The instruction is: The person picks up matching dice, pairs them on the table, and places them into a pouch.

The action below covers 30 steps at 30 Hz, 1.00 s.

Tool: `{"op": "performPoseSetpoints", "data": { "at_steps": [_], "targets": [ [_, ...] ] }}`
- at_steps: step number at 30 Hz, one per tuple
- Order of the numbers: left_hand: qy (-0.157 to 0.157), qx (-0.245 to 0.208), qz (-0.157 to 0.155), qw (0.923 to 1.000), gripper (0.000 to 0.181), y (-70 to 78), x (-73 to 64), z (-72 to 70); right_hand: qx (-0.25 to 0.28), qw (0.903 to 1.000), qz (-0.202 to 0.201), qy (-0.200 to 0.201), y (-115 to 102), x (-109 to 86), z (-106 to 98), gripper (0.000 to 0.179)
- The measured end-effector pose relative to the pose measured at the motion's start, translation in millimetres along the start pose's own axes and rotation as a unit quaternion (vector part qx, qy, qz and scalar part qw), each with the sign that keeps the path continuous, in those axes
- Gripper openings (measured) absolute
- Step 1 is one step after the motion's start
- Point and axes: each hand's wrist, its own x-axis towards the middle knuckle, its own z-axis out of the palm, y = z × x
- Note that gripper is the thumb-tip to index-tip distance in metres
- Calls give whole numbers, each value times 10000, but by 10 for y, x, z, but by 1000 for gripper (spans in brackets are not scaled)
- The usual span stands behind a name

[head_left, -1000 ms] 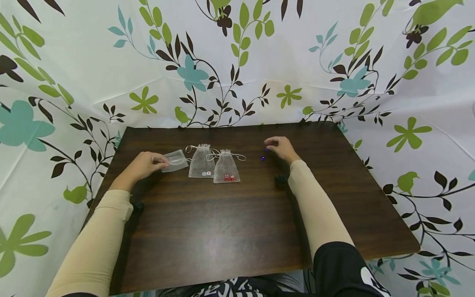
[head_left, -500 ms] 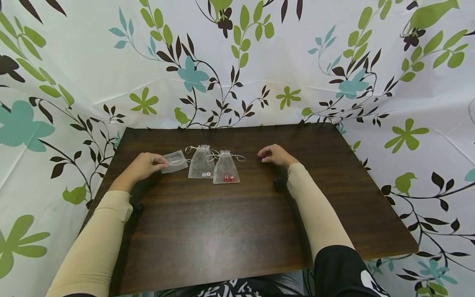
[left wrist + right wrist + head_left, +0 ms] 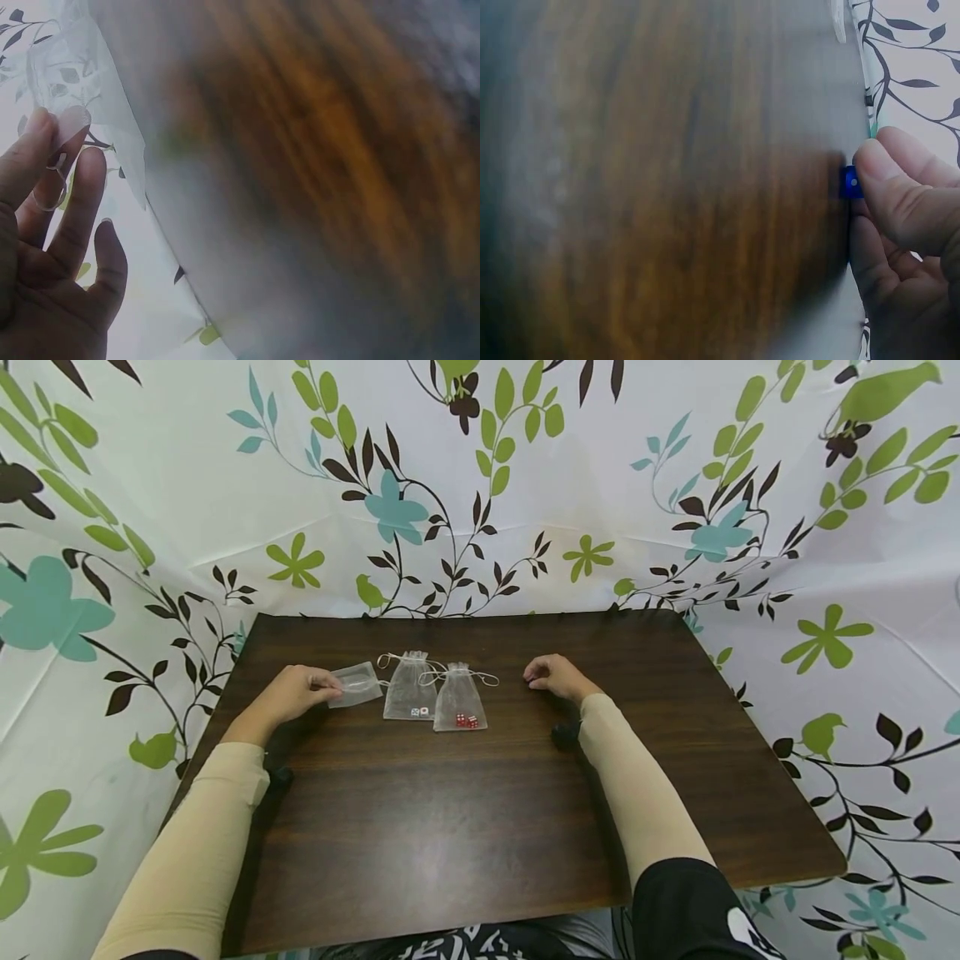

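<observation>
My left hand [image 3: 297, 692] pinches the edge of a sheer white drawstring bag [image 3: 357, 685], which lies flat at the table's left. In the left wrist view, the bag's mesh [image 3: 64, 71] shows above the thumb and forefinger. To its right lie two tied organza bags: one bag [image 3: 407, 689] with white dice [image 3: 420, 712], the other bag [image 3: 459, 697] with red dice [image 3: 467, 721]. My right hand [image 3: 562, 678], low over the table, holds a blue die [image 3: 850, 182] at its thumb and fingertips. No second blue die shows; the fingers may hide it.
The dark wooden table [image 3: 420, 827] spans the area before me. Patterned fabric [image 3: 480, 510] hangs along its back and sides. Small black objects on the wrists [image 3: 566, 734] sit under the forearms.
My right hand has come down and slightly left onto the blue dice, and fingers now cover the spot where two lay. The left hand and the bags stay put.
</observation>
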Motion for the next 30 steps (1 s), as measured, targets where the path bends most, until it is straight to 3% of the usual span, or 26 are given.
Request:
{"op": "performPoseSetpoints", "data": {
  "at_steps": [4, 9, 16, 20, 30],
  "targets": [
    [-48, -7, 52, 10000, 9, 25, 45, -15, 105, 9999, -22, 93, 27, -20, 3, 14],
    [-122, 21, 6, 9999, 9, 46, 85, -19, 120, 9986, -140, 500, 13, -50, -66, 14],
    [-120, 59, -80, 9999, 9, 38, 46, -25, 558, 9907, -371, 1181, -124, -19, -254, 17],
    [-60, 57, -82, 9999, 9, 25, 25, -20, 516, 9873, -395, 1446, -125, 17, -348, 18],
    [-28, 12, -119, 9999, 8, 29, -23, -12, 561, 9846, -31, 1655, 42, 15, -372, 17]
  ]
}}
